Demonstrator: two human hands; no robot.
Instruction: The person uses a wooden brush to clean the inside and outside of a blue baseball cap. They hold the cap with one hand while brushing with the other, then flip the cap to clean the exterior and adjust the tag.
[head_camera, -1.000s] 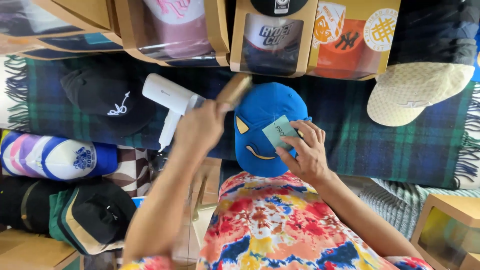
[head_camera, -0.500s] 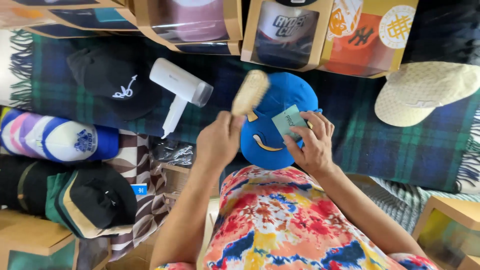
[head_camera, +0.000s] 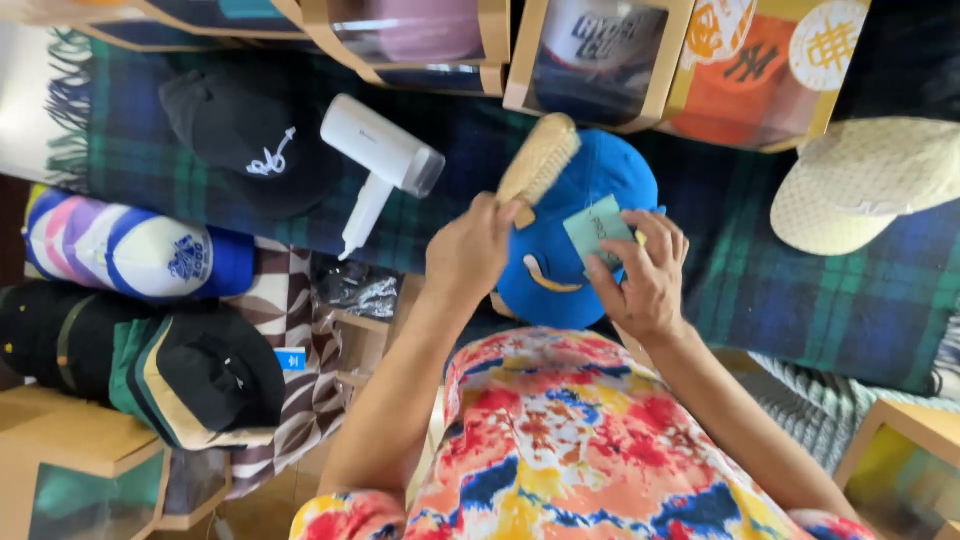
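Head view: your left hand (head_camera: 470, 250) grips the wooden brush (head_camera: 540, 158) — your right hand (head_camera: 645, 275) pinches the blue cap (head_camera: 585, 240) by its tag (head_camera: 598, 228), mid-blanket (head_camera: 850, 300). Brush lightly — hold it steady.

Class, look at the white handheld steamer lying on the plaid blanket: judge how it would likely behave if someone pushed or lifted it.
The white handheld steamer looks like rigid plastic, so it should stay stiff when lifted. It lies on its side on the soft plaid blanket, so a push would probably drag rather than slide it. Its bulky head and thin handle suggest it may feel top-heavy.
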